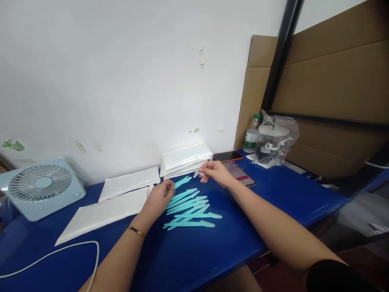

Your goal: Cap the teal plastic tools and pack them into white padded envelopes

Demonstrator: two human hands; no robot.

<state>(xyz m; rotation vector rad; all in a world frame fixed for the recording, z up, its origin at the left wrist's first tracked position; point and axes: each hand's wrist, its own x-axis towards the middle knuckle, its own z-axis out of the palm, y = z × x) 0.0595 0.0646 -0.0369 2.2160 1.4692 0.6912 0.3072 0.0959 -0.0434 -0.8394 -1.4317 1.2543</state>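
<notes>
Desk (pixel 298 194), blue, set against a white wall. Fan (pixel 45 186), pale blue, at far left. Flat white packets (pixel 187 156): stack by the wall, two more left of it; no writing legible. Bottle (pixel 251 136), green cap, green-and-white label, print too small to read. Phone (pixel 241 172) beyond the right forearm: screen lit, red block, text unreadable. Left hand (pixel 158 200): fingers curled, tips at the turquoise blade-shaped tools (pixel 194 215); cannot tell whether it grips one. Tools lie fanned on the desk, right of the left hand, nearer the desk's front edge than the right hand (pixel 215 172), which pinches a small translucent piece (pixel 196 174).
</notes>
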